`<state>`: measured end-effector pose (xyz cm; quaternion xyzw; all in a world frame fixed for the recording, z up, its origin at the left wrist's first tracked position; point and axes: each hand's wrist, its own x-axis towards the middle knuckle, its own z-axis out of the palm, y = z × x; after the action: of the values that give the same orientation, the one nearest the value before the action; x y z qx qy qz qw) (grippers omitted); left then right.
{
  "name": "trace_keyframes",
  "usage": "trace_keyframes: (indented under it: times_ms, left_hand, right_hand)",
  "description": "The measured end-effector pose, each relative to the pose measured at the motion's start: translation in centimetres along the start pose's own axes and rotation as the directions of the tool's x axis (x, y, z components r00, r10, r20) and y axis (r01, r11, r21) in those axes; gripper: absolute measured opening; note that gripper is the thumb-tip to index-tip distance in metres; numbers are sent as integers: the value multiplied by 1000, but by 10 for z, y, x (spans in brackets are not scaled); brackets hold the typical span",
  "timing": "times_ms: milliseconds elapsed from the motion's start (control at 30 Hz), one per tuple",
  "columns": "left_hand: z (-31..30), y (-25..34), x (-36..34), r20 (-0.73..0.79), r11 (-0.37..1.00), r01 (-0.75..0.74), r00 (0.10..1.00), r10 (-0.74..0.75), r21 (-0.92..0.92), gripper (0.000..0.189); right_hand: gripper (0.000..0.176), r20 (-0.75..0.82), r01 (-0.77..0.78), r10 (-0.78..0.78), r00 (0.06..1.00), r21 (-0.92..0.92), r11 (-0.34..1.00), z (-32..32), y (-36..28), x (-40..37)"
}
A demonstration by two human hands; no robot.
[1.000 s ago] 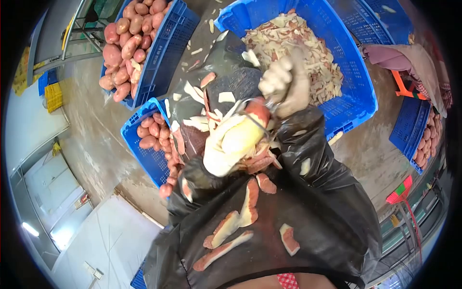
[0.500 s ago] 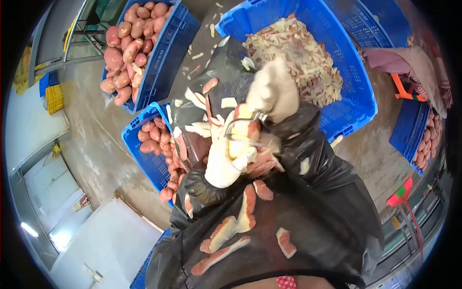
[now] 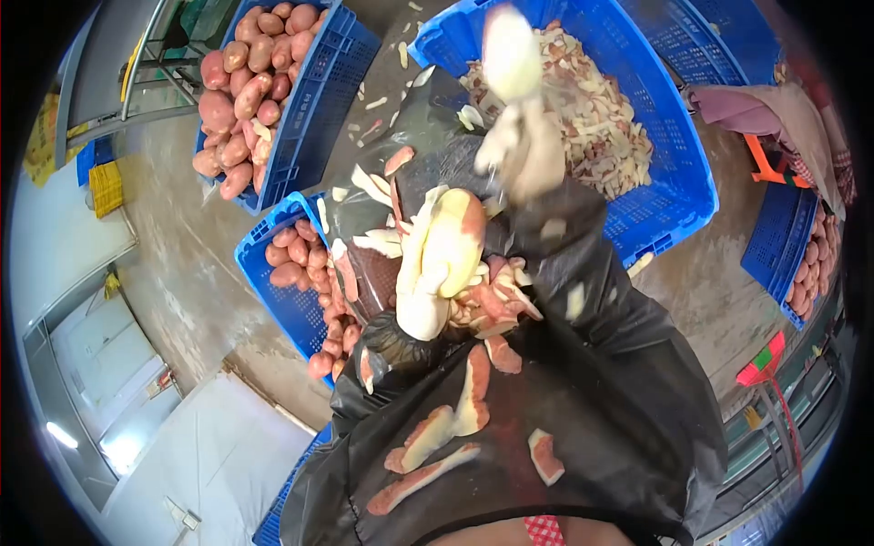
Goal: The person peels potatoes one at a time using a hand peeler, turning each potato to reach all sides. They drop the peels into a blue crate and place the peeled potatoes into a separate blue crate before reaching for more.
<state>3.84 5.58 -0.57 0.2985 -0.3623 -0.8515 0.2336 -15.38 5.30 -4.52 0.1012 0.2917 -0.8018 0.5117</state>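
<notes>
My left hand (image 3: 421,296), in a pale glove, is closed around a mostly peeled potato (image 3: 458,238) with some red skin on its right side. Up and to the right, my right hand (image 3: 528,164), also gloved, is smeared by motion. Its fingers look curled, but what they hold cannot be made out. A pale, blurred piece (image 3: 511,55) shows just above it. Beneath the potato lies a heap of red-and-white peel strips (image 3: 494,300). More peel (image 3: 472,391) lies on the black apron (image 3: 628,419).
A blue crate (image 3: 674,173) of peelings stands ahead to the right. Unpeeled potatoes fill one crate (image 3: 319,109) at upper left and another (image 3: 264,291) nearer my left arm. Further right are another potato crate (image 3: 774,246) and a red-and-green brush (image 3: 761,360).
My right hand has moved up and away from the potato; the peeler seen across the potato before is no longer there. The pale piece has appeared above that hand. My left hand still holds the potato.
</notes>
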Motion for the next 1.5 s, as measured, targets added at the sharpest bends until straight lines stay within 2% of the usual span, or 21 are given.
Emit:
trace_keyframes:
  times_ms: [67, 167, 200, 267, 400, 467, 567, 600, 633, 667, 767, 867, 1000, 1033, 1067, 1100, 1133, 1167, 1200, 1367, 1500]
  left_hand:
    - [3, 7, 1, -11, 997, 75, 997, -76, -29, 76]
    - [3, -3, 6, -107, 997, 29, 994, -36, -71, 76]
    - [3, -4, 1, -171, 993, 35, 984, -55, -115, 75]
    - [-4, -8, -12, -270, 957, 138, 940, -208, -256, 64]
    - [5, 3, -10, -136, 777, 249, 909, -393, -579, 55]
    - [5, 10, -11, -20, 624, 320, 880, -474, -713, 51]
    - [3, 9, -14, -91, 622, 258, 877, -472, -739, 56]
    - [3, 8, -18, -111, 593, 231, 869, -483, -771, 57]
    - [-9, 10, -28, 366, 228, 503, 812, -455, -834, 56]
    - [26, 14, -14, -326, 826, 278, 820, -470, -491, 59]
    - [27, 3, -14, -229, 984, 52, 973, -12, 171, 72]
    - [-10, -16, -7, -78, 769, 12, 996, 50, 640, 83]
    - [23, 12, 3, 152, 314, -209, 968, 198, 926, 80]
    - [22, 8, 3, 62, 420, -153, 973, 222, 895, 79]
    - [37, 17, 0, 85, -18, -83, 973, 217, 996, 80]
    - [34, 8, 0, 17, 17, -22, 971, 240, 1000, 81]
    - [30, -1, -1, -50, 52, 38, 965, 257, 998, 81]
    - [26, -5, -6, -56, 52, 45, 968, 245, 998, 81]
    - [23, -6, -5, -66, 247, 2, 965, 253, 969, 83]
    - [20, 10, 8, 20, 915, -89, 996, 88, 393, 80]
    - [20, 24, 12, -101, 950, 102, 992, -75, 294, 78]
  right_hand:
    - [40, -234, 27, 13, 972, 169, 985, -16, -17, 31]
    - [39, 558, -489, 188, 808, 457, 743, 5, 4, -12]
    - [40, 216, -60, 70, 974, -53, 997, 18, 5, -21]
    - [40, -116, 36, -20, 993, 144, 989, -22, 0, 34]
    - [43, 556, -316, 56, 829, 384, 868, 11, 6, -22]
    - [43, -30, 62, -59, 998, 130, 990, -8, 9, 10]
    - [42, 260, 5, -119, 958, 400, 917, -32, -5, 14]
    - [43, 171, -229, 164, 971, 501, 834, -5, -4, -12]
    - [43, 114, -159, 131, 985, 286, 945, 12, 6, -26]
    - [44, 73, -85, 81, 994, 50, 995, 23, 14, -32]
    - [37, 85, -131, 126, 988, 62, 989, 20, 15, -17]
    - [30, 164, -169, 177, 970, -59, 984, 14, 15, -11]
    - [34, -77, 297, -287, 955, 177, 938, -20, -14, 50]
    - [37, 227, 105, -158, 961, 229, 968, -10, -20, 22]
    - [40, 341, -103, -5, 940, 295, 950, -4, -11, 2]
    - [37, 267, 428, -361, 894, -261, 865, 12, 3, -11]
    - [34, 395, 658, -620, 678, -702, 273, 23, 13, -20]
    - [34, 84, 315, -307, 948, -391, 865, 0, 6, 5]
    - [35, -181, 133, -127, 975, 25, 991, 17, -16, 12]
    - [32, 226, 86, -34, 974, -221, 971, 20, 3, -28]
    - [40, -9, 136, -137, 991, 204, 969, 9, -24, 10]
